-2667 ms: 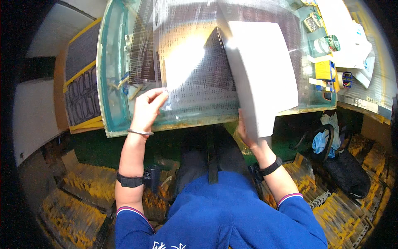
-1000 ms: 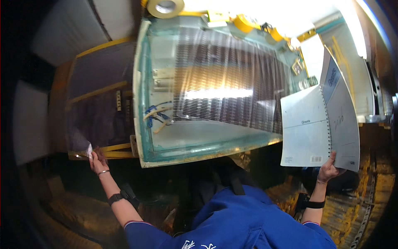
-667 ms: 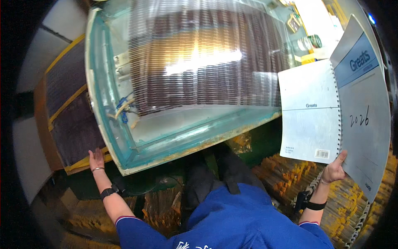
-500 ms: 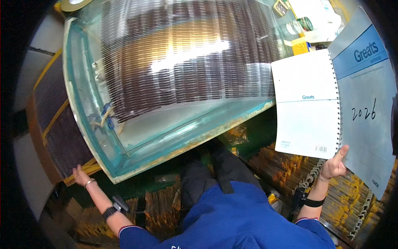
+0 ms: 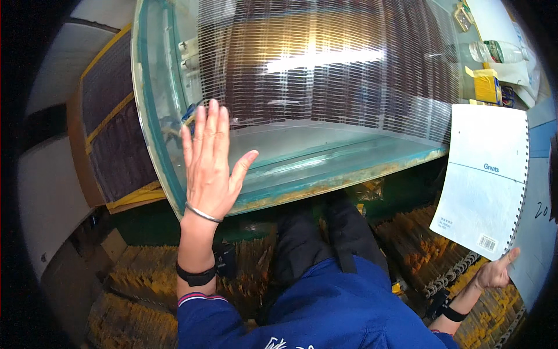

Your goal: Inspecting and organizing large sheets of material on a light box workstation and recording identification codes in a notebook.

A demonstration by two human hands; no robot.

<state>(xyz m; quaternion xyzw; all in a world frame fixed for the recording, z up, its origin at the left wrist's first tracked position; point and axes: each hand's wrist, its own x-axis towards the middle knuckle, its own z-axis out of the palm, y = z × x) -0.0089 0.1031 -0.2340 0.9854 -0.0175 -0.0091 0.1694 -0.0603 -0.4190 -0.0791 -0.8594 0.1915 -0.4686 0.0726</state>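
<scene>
**Head view: flat palm over the sheet, notebook off to the side**

Left hand (image 5: 210, 168) is hovering fingers-spread over the striped clear sheet (image 5: 325, 70) on the glass table (image 5: 152, 134). Right hand (image 5: 494, 273) is gripping the open spiral notebook (image 5: 479, 180) by its bottom edge. Probably best pressing flat and even.

Open spiral-bound pad (image 5: 482, 180) — upright, right of table.
</scene>
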